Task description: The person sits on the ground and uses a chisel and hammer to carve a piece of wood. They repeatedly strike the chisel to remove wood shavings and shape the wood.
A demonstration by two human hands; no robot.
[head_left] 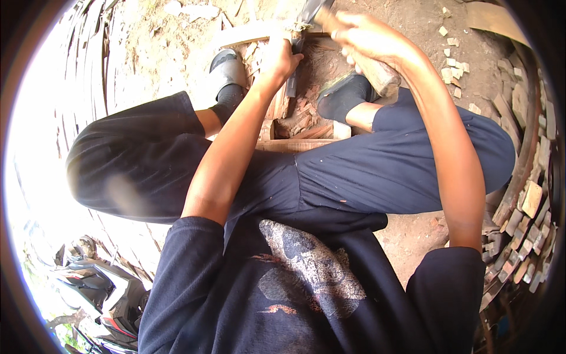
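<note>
My left hand (278,62) is closed, its thumb against a dark, narrow metal bar (293,82) that stands between my feet. The hand lies over a pale strip of wood (244,36). My right hand (371,42) wraps round a thick wooden handle (382,78), its broad end toward my right knee. The handle's thinner end reaches up to a grey blade (313,10) at the top edge; I cannot tell whether the two are joined. Pale frayed fibres (300,26) show beside the blade.
My shod left foot (229,71) and right foot (348,97) flank wood chips and a wooden frame (300,144). Small wood blocks (453,74) lie on the dirt. Stacked wood pieces (525,236) line the right side. A motorbike (103,289) stands at lower left.
</note>
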